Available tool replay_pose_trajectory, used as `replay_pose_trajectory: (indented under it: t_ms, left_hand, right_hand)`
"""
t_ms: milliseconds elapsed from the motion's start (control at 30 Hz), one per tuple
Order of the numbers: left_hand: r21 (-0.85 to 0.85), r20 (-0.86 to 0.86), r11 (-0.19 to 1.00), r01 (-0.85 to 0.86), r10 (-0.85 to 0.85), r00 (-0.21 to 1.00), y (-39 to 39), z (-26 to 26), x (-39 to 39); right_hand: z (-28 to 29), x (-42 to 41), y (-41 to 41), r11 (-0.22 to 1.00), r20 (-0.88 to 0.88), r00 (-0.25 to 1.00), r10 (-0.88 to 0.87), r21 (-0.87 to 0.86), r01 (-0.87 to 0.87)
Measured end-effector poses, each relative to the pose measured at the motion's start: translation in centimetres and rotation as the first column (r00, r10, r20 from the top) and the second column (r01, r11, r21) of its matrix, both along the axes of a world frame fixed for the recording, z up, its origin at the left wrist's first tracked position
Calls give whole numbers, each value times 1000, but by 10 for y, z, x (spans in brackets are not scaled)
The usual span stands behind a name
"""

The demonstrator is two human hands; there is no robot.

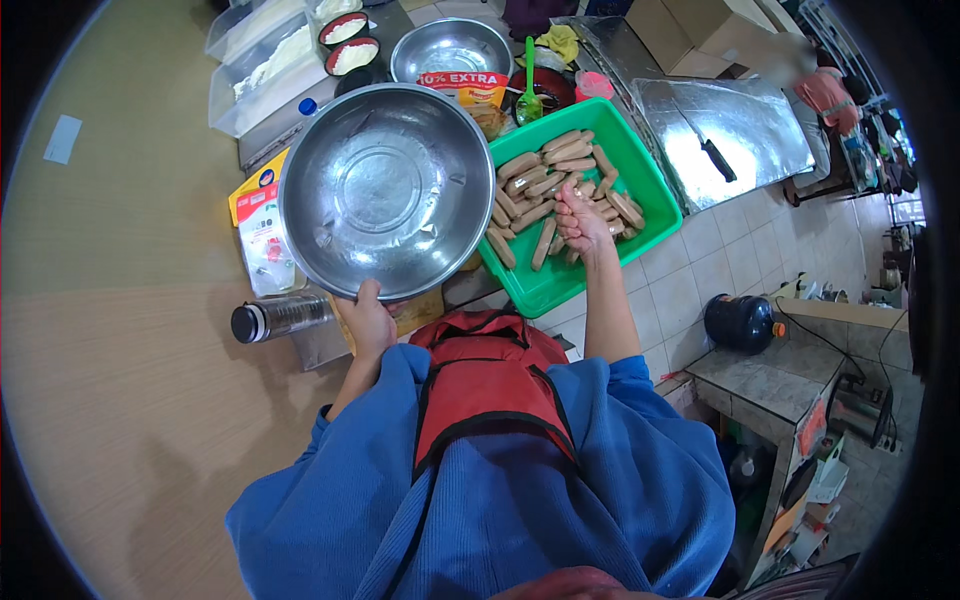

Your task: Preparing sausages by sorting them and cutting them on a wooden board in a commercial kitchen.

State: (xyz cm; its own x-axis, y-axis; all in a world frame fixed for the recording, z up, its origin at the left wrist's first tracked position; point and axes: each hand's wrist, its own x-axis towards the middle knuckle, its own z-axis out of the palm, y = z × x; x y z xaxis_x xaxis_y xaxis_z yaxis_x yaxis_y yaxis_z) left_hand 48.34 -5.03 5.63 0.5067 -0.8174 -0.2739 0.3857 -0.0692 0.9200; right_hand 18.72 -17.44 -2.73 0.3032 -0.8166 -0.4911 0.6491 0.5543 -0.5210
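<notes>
A wide stainless steel bowl [382,187] with a bare, shiny inside is tilted towards me. My left hand [367,319] grips its near rim, the thumb over the edge and the fingers underneath. To the right, many brown sausages [532,176] lie loosely heaped in a green plastic tray [536,289]. My right hand [583,223] is over the sausages with its fingers curled. Whether a sausage is inside that curled hand is hidden.
Beyond the tray are a green spoon [529,105], an orange-red food packet [480,90] and another steel bowl [454,52]. Clear tubs of white powder [277,67] stand far left. A plastic bottle [289,315] lies near the left wall. A knife [716,157] rests on the metal table [765,120]; a person [825,101] is beyond.
</notes>
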Motion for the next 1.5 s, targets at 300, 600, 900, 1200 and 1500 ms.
replay_pose_trajectory:
  t_ms: [300,600,900,1200,1500]
  left_hand:
    - [11,32,1000,-12,11,999,-1,-2,-4]
    - [-7,50,997,-71,71,996,-2,6,-14]
    - [34,74,994,-108,105,992,0,6,-14]
    - [-3,119,983,-183,182,976,5,-9,-11]
    - [-47,515,981,-190,187,837,12,-22,-5]
  right_hand:
    - [17,-2,-1,996,-136,990,-30,-87,18]
    - [12,-6,-4,1000,-253,967,16,28,-9]
    - [56,-7,-16,999,-406,914,-25,19,35]
    - [20,-5,-21,997,-147,989,-26,71,37]
    - [-58,-10,-12,971,784,576,-231,221,90]
